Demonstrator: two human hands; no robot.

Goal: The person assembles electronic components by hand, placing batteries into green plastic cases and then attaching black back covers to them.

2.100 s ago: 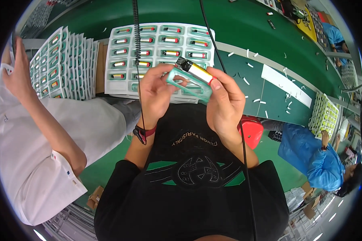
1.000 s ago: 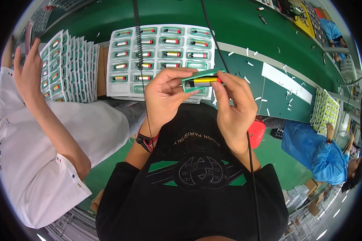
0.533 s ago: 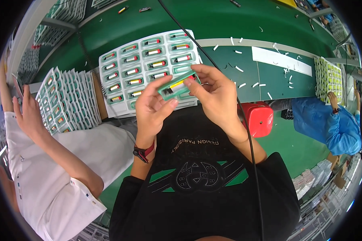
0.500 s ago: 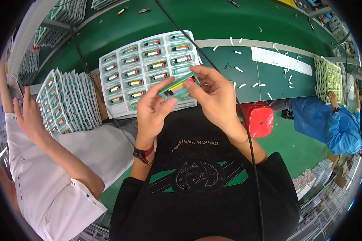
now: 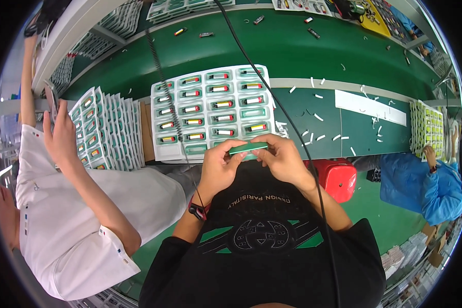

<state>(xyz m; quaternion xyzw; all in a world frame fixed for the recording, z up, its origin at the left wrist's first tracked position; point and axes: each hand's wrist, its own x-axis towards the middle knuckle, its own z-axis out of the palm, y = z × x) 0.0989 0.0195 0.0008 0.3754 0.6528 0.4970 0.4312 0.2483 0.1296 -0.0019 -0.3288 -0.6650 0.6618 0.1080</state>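
Both my hands hold a small green plastic case [image 5: 248, 148] in front of my chest. My left hand [image 5: 218, 167] pinches its left end between thumb and fingers, and my right hand [image 5: 286, 163] grips the right end the same way. The case is turned nearly edge-on, so its inside is hidden. Just beyond my fingers lies a white tray [image 5: 165, 152] with rows of green pockets. Most pockets hold a small cylinder with a red end and a white, yellow or black body; a few hold none.
Upright white trays [image 5: 113, 133] stand stacked at left, beside a person in white holding a phone [image 5: 52, 100]. A black cable [image 5: 284, 110] hangs across the view, and a coiled cord [image 5: 164, 82] hangs over the tray. White strips lie right; a red stool [image 5: 336, 179] stands below.
Both hands have tilted the green case from showing its open face, with a yellow, black and red cylinder inside, to nearly edge-on. The view has shifted, bringing more of the far bench in.
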